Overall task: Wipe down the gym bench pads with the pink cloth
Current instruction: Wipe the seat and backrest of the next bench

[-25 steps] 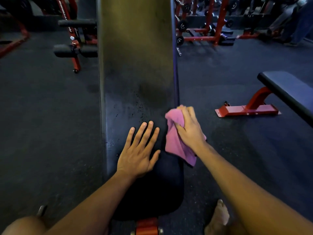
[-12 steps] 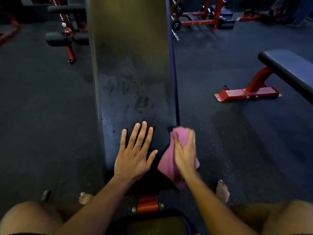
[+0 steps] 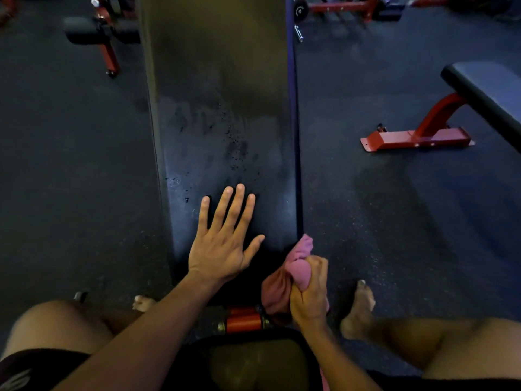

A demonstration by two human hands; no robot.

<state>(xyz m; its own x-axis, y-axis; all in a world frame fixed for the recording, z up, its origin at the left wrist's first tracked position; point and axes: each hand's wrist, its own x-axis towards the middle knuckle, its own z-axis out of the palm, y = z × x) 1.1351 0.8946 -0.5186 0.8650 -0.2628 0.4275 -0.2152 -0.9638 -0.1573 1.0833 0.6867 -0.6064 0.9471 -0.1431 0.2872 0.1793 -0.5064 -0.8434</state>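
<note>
I see bench pad (image 3: 220,108): black smooth vinyl, dull sheen, with damp streaks and dark speckles | pink cloth (image 3: 298,268): soft matt fabric, crumpled | hinge roller (image 3: 244,320): glossy red-painted metal | floor (image 3: 70,179): matt speckled rubber, a little grainy | second bench frame (image 3: 417,136): red-painted metal, semi-gloss.

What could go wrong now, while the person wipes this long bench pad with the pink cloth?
1. The pink cloth, bunched in the right hand, sits at the pad's right edge, so the next stroke may run off the pad.
2. Dark specks remain further up the long pad and may be missed.
3. The left hand lies flat on the pad and may leave marks.
</note>
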